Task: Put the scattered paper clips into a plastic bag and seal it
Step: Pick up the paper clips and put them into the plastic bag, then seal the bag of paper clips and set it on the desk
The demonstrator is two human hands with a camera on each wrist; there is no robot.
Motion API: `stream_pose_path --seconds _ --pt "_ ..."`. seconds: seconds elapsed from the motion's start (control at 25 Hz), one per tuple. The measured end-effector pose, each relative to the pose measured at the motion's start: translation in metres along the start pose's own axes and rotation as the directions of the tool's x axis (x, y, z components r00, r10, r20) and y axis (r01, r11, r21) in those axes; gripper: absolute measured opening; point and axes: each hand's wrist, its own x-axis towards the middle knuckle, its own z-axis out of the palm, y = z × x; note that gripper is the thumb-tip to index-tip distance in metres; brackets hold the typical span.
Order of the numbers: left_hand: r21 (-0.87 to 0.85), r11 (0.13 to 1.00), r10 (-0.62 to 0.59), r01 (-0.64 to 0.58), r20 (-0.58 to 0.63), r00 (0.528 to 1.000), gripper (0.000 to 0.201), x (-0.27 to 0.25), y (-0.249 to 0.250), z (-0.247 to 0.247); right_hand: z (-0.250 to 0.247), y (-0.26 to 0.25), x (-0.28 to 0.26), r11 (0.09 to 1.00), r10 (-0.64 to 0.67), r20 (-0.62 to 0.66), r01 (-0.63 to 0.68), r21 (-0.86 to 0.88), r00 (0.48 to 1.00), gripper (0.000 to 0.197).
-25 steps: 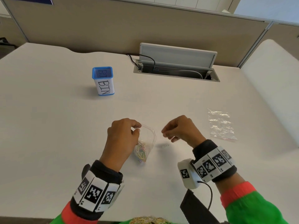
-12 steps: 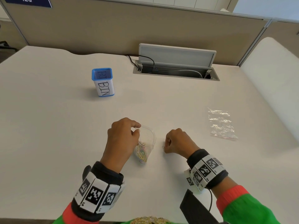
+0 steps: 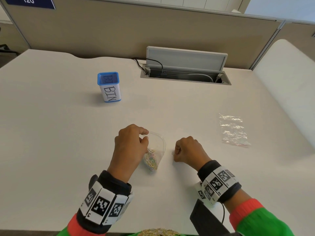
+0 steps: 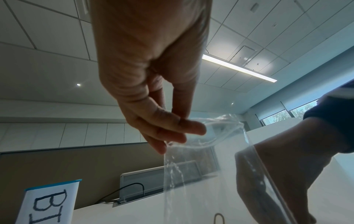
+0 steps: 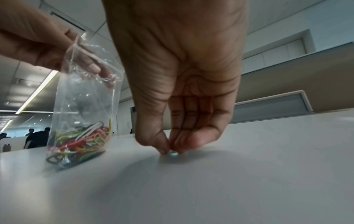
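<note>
Your left hand (image 3: 131,147) pinches the rim of the plastic bag (image 3: 156,150), thumb against fingers, standing it upright on the desk (image 3: 68,142) with its mouth open, likely so clips can drop straight in. The colored paper clips (image 5: 80,141) sit heaped at its bottom. At the bag's three o'clock, your right hand (image 3: 189,150) closes thumb and fingertips on one loose paper clip (image 3: 173,153) lying on the desk.

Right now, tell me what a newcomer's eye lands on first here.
The clear plastic bag of bright paper clips, held upright near mid-table by the left hand. Beside it, the right hand pinches a paper clip on the table. Further back stands a blue-rimmed pot marked BIN.
</note>
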Motion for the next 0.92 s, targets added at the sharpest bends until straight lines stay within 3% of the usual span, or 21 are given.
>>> stream_pose_path --seconds 0.2,0.28,0.4,0.48,0.56,0.72,0.92 --pt "-0.009 1.0 0.012 -0.012 -0.001 1.0 0.018 0.0 0.002 0.002 0.002 -0.006 0.001 0.982 -0.026 -0.027 0.02 -0.189 0.999 0.014" --pt "-0.007 1.0 0.028 -0.028 -0.005 1.0 0.021 0.0 0.001 0.002 0.0 -0.004 0.002 0.986 -0.017 -0.04 0.01 -0.165 0.999 0.011" --pt "-0.025 0.999 0.046 -0.046 -0.002 0.999 0.026 0.0 0.002 0.003 -0.011 0.002 0.0 0.987 0.031 -0.146 -0.008 0.159 0.989 0.008" --pt "-0.039 0.998 0.038 -0.039 -0.008 0.999 0.025 0.001 0.002 0.003 -0.029 -0.003 -0.005 0.902 0.042 -0.27 0.079 0.424 0.962 0.006" --pt "-0.037 0.999 0.025 -0.025 -0.008 1.0 0.023 0.002 0.001 0.004 -0.047 -0.017 -0.012 0.818 0.014 -0.373 0.204 0.538 0.928 0.01" --pt "-0.025 0.999 0.025 -0.025 -0.018 1.0 0.023 0.003 0.0 0.005 -0.055 -0.048 -0.02 0.834 -0.158 -0.384 0.331 0.441 0.91 0.004" --pt "-0.041 0.998 0.044 -0.047 -0.074 0.996 0.022 0.006 -0.004 0.004 -0.037 -0.054 -0.018 0.923 -0.228 -0.216 0.282 0.263 0.949 0.018"
